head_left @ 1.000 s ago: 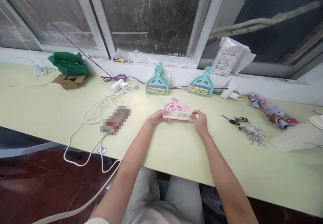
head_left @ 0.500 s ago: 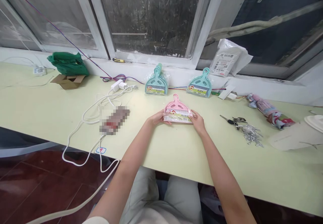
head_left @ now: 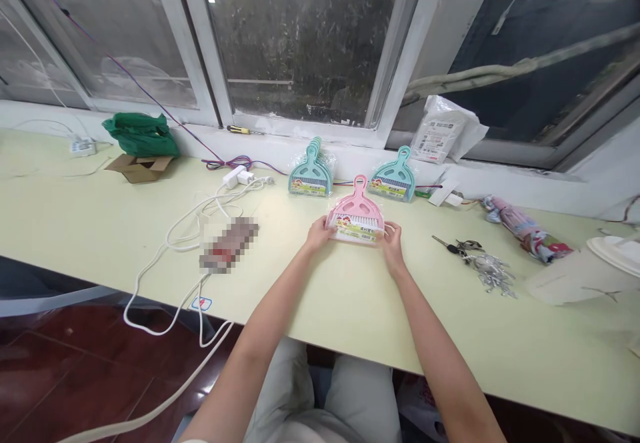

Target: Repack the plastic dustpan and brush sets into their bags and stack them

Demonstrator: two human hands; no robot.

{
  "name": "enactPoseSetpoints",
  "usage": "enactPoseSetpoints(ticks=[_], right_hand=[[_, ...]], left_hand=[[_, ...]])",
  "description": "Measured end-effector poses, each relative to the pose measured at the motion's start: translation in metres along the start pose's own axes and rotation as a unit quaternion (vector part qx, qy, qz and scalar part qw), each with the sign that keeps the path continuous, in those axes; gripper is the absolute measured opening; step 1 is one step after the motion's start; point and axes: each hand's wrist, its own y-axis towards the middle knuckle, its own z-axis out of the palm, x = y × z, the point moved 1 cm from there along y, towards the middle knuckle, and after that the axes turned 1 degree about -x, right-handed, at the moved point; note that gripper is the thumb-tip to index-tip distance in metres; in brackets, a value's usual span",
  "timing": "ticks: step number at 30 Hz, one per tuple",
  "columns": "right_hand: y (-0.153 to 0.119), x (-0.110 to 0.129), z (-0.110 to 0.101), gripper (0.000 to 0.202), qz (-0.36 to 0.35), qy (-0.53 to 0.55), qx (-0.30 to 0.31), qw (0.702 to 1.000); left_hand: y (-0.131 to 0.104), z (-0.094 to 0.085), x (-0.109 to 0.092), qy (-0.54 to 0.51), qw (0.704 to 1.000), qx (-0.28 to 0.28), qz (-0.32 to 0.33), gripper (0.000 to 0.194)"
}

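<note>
A pink dustpan and brush set (head_left: 358, 211) in clear wrap stands nearly upright above the table, handle up and its printed label facing me. My left hand (head_left: 320, 232) grips its lower left corner. At the lower right corner, my right hand (head_left: 391, 240) has its fingers closed on the wrap and edge. Behind it to the left, several teal dustpan sets (head_left: 311, 175) stand in a row against the wall. Another teal dustpan group (head_left: 393, 178) leans there on the right, partly behind the pink one.
To the left lie white cables (head_left: 173, 230), a blurred-out object (head_left: 229, 244) and a cardboard box (head_left: 137, 168) with a green bag (head_left: 141, 135). Keys (head_left: 477, 262), a folded umbrella (head_left: 525, 228) and a lidded cup (head_left: 580, 273) are on the right. A white parcel (head_left: 443, 133) rests by the window.
The pink dustpan set has been tilted up more upright and moved slightly right, both hands still on its lower corners. The camera view has shifted a little.
</note>
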Motion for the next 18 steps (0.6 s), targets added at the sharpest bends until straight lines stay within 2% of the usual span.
enactPoseSetpoints(ticks=[2,3,6,9,11,14,18], right_hand=[[0.001,-0.002,0.011,0.081,-0.003,0.007,0.032,0.999],[0.003,-0.003,0.018,0.084,-0.004,0.0,0.034,0.999],[0.016,-0.004,0.044,0.062,-0.011,-0.052,0.037,0.998],[0.034,-0.002,0.081,0.043,-0.055,-0.127,0.057,0.989],[0.048,0.0,0.108,0.044,-0.092,-0.156,0.062,0.982],[0.067,-0.002,0.146,0.056,-0.124,-0.159,0.075,0.977],[0.093,-0.01,0.183,0.069,-0.138,-0.187,0.096,0.968]], left_hand=[[0.001,-0.01,-0.002,0.093,0.993,-0.067,0.029,0.033],[0.002,-0.016,-0.003,0.134,0.986,-0.09,0.041,0.031],[0.006,-0.034,-0.002,0.203,0.969,-0.132,0.054,0.029],[0.019,-0.057,0.0,0.232,0.955,-0.172,0.068,0.025],[0.031,-0.074,0.002,0.253,0.944,-0.192,0.088,0.023],[0.054,-0.097,0.005,0.283,0.93,-0.214,0.095,0.025],[0.093,-0.117,0.01,0.291,0.912,-0.27,0.107,0.045]])
